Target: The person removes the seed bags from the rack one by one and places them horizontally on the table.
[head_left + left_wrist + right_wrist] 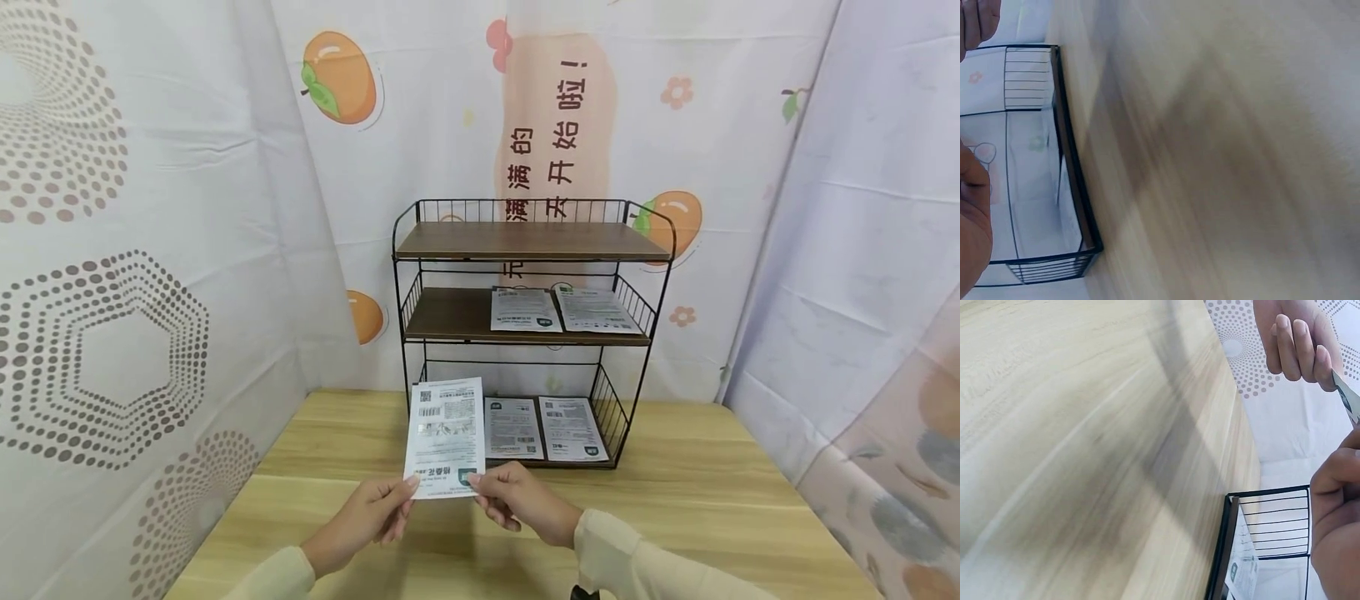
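Both hands hold a white printed seed packet (pixel 446 437) by its near corners, raised in front of the lower left of the rack. My left hand (pixel 372 508) pinches the left corner, its thumb on the printed face. At the right corner, the thumb and curled fingers of my right hand (pixel 528 500) pinch the packet beside a green logo. The print faces up, upside down to me. In the right wrist view the packet (pixel 1349 400) shows only as a thin edge between the hands. Only part of the left hand (pixel 972 215) enters the left wrist view.
A black wire rack (pixel 660 308) with three brown shelves stands at the back of the wooden table (pixel 697 483). On the middle shelf (pixel 450 312) two similar packets (pixel 525 310) lie at the right. Two more packets (pixel 572 429) lie on the bottom shelf. Printed curtains (pixel 442 108) hang around.
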The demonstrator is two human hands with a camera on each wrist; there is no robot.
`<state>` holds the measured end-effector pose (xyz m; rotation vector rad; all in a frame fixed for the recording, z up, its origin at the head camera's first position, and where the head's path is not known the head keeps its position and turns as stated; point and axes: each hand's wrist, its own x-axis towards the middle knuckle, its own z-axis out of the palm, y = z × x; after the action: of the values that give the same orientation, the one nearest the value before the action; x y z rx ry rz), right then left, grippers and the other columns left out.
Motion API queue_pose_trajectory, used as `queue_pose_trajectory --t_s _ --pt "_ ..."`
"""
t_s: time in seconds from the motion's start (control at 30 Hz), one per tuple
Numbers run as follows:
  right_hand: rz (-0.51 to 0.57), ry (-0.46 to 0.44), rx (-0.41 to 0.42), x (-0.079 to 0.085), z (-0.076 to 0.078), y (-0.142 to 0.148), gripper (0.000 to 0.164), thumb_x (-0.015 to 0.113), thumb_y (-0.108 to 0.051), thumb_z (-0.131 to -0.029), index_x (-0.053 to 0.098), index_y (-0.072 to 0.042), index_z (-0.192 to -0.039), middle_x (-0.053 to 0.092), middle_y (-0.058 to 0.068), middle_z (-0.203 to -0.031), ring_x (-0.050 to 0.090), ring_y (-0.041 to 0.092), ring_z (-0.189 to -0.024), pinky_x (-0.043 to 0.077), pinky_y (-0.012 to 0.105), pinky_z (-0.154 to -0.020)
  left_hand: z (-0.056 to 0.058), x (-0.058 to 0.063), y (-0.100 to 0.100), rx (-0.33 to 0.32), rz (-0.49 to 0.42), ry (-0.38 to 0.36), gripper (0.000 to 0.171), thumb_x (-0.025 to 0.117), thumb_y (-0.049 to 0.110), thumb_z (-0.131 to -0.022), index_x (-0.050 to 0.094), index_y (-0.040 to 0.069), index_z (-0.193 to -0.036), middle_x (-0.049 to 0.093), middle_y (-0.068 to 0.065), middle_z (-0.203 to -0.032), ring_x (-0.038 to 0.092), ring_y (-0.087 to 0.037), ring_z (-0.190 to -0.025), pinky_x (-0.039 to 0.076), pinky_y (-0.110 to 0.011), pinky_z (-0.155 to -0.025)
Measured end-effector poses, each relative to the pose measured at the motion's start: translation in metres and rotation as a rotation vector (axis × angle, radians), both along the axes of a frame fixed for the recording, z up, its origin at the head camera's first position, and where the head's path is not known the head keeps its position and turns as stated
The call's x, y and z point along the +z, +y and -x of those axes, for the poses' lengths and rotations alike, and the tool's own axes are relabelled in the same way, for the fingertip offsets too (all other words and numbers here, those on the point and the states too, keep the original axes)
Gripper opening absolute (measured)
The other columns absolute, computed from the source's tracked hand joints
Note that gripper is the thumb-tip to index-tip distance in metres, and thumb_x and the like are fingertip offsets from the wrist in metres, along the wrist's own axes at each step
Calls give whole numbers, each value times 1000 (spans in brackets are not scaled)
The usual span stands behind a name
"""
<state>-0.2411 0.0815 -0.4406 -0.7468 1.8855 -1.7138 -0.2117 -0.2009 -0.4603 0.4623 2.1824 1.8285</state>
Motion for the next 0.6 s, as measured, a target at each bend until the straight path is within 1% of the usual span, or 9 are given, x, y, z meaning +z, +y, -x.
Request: queue_pose_trajectory --t_s 0.13,0.3,0.4,0.47,0.53,0.6 --pt "-9 -16 8 -6 -2 -2 45 58 -37 -106 58 -6 -72 51 -4 -60 37 6 -49 32 19 -44 -5 -7 -2 -2 15 -15 50 48 45 -109 56 6 -80 60 1 -61 46 -7 -47 33 -18 -44" --pt "-20 -10 -3 -11 -3 -2 47 58 -37 -106 58 -6 -71 50 -4 -58 35 7 -46 29 21 -43 -7 -11 -3 -13 18 12 54 46 42 -110 55 -3 -82 60 2 -60 46 -6 -46 34 -17 -43" --pt "-18 -6 -14 -14 -3 -4 46 58 -36 -105 58 -5 -72 51 -4 -58 36 6 -46 28 21 -43 -6 -13 -3 -17 12 11 52 47 41 -110 54 -2 -82 60 2 -60 46 -5 -46 34 -17 -43" --pt "-20 -11 -23 -16 -3 -5 46 59 -35 -105 58 -3 -73 51 -5 -59 37 6 -46 29 20 -42 -6 -15 -4 -16 9 -1 50 48 40 -110 55 1 -80 60 2 -59 46 -5 -46 33 -17 -43" --pt "-20 -12 -30 -18 -4 -6 48 60 -35 -104 57 2 -74 52 -5 -59 37 5 -47 29 19 -42 -7 -17 -5 -15 8 -14 49 49 40 -110 55 3 -80 61 2 -59 46 -5 -46 33 -17 -43" --pt "-21 -13 -40 -20 -5 -8 52 60 -35 -104 55 9 -76 52 -5 -59 37 5 -47 28 20 -42 -7 -19 -6 -17 7 -19 50 49 40 -110 55 0 -80 61 2 -58 46 -5 -45 32 -16 -42"
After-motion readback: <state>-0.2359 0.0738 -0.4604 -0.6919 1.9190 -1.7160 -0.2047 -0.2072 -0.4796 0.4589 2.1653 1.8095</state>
